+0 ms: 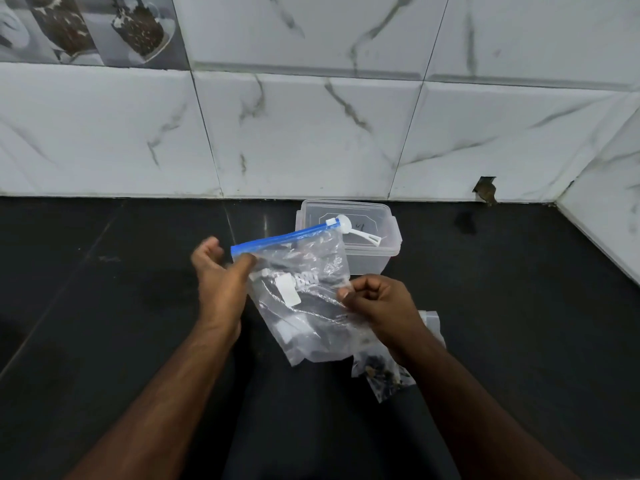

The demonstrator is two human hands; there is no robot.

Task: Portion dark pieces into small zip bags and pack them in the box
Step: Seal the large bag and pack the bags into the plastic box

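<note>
A clear zip bag (304,299) with a blue slider strip along its top hangs in the air over the black counter. My left hand (221,282) pinches its left top corner at the blue strip. On the bag's right edge my right hand (377,303) is closed, gripping the plastic. Printed labels show through the bag. Behind it stands a clear plastic box (374,252) with its lid on and a white scoop (356,232) lying on the lid. A small bag with dark pieces (377,372) lies on the counter under my right wrist.
The black counter (104,306) runs back to a white marble-tiled wall (311,133), with a side wall at the right (609,209). A chipped hole in the tile (486,190) sits at the wall's base.
</note>
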